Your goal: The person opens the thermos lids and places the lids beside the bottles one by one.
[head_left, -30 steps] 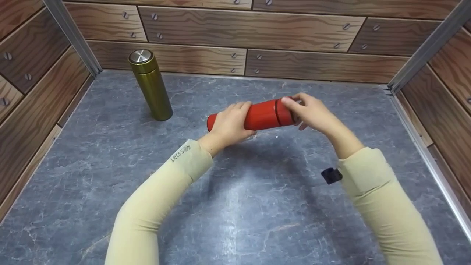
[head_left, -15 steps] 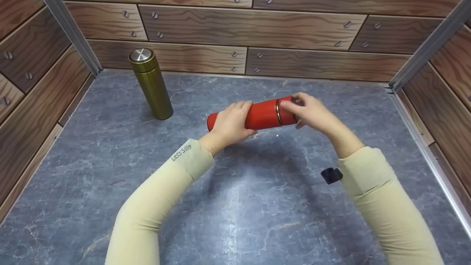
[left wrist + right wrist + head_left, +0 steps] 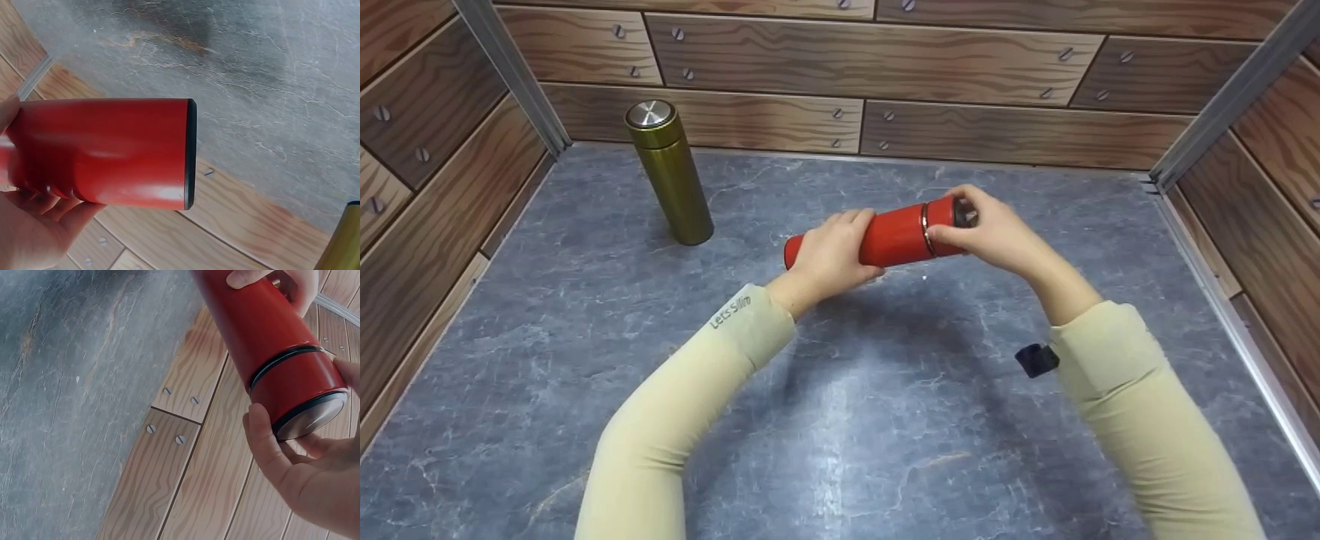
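Nearest: my pale sleeves [image 3: 660, 405], with a black clip [image 3: 1037, 360] by the right cuff. Table [image 3: 825, 465] below, blue-grey marble look.

Left hand [image 3: 832, 255]: curled round the red flask [image 3: 894, 234], holding it near the base end. Left wrist view shows fingers wrapped on the body, black base rim [image 3: 191, 154] sticking out past them.

Right hand [image 3: 997, 232]: gripping the cap [image 3: 942, 212], spread about as wide as the cap itself, thumb on one side, fingers round the other. Cap's metal end [image 3: 315, 417] shows between the digits.

Flask sits crosswise over the table between both hands, base to the left, cap to the right. Cap in line with the body, shiny ring [image 3: 925, 225] at the joint.

Diff vs 1 s ago: right thumb now lower on the cap, near the joint; more of the cap's end visible; joint was a dark line, now shines. Left grip unchanged.

Farther: green flask [image 3: 679, 187], upright, far left, same spot as before. Behind it, wood-print wall [image 3: 870, 60].
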Demonstrator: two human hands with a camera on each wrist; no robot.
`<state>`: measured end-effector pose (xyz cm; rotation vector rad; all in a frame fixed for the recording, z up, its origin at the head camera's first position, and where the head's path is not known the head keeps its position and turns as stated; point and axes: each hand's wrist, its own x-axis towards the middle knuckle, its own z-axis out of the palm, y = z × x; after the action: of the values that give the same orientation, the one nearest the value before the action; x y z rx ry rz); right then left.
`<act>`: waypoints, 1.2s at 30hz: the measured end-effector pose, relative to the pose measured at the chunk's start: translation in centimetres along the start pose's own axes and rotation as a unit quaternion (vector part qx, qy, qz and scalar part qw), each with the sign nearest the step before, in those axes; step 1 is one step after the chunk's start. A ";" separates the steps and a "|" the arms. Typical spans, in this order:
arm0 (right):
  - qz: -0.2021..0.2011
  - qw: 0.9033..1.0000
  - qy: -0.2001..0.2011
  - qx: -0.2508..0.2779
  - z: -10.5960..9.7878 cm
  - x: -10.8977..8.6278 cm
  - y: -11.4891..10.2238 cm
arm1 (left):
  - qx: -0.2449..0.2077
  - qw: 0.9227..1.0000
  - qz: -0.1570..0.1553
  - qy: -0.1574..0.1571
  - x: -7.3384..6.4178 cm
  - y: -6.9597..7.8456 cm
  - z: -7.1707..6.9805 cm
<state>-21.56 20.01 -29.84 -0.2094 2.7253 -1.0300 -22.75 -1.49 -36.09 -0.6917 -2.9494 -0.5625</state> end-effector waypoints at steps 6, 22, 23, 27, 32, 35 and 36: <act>-0.072 0.997 0.035 0.003 -0.1 -0.3 0.2 | -0.011 1.000 -0.009 -0.001 0.0 0.1 -0.2; -0.194 0.975 0.110 -0.019 -0.2 -1.0 0.5 | -0.014 1.000 -0.009 0.008 0.1 0.0 -0.7; -0.186 0.976 0.112 -0.009 -0.3 -1.1 0.5 | -0.015 1.000 -0.011 0.008 0.2 -0.1 -0.8; -0.140 0.983 0.113 0.033 -0.7 -1.4 0.9 | -0.024 0.999 -0.019 0.015 0.3 -0.6 -0.9; -0.078 0.992 0.092 0.048 -0.9 -1.5 2.1 | -0.044 0.998 -0.037 0.026 0.4 -1.1 -1.1; -0.057 0.996 0.067 0.034 -0.7 -1.3 3.2 | -0.055 0.997 -0.044 0.035 0.5 -1.3 -1.2; -0.052 0.997 0.058 0.026 -0.6 -1.3 3.6 | -0.056 0.997 -0.045 0.037 0.5 -1.4 -1.2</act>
<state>-20.70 23.35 -31.63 -0.2944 2.8138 -1.1739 -23.83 -2.85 -35.40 -0.5367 -2.9096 -0.7491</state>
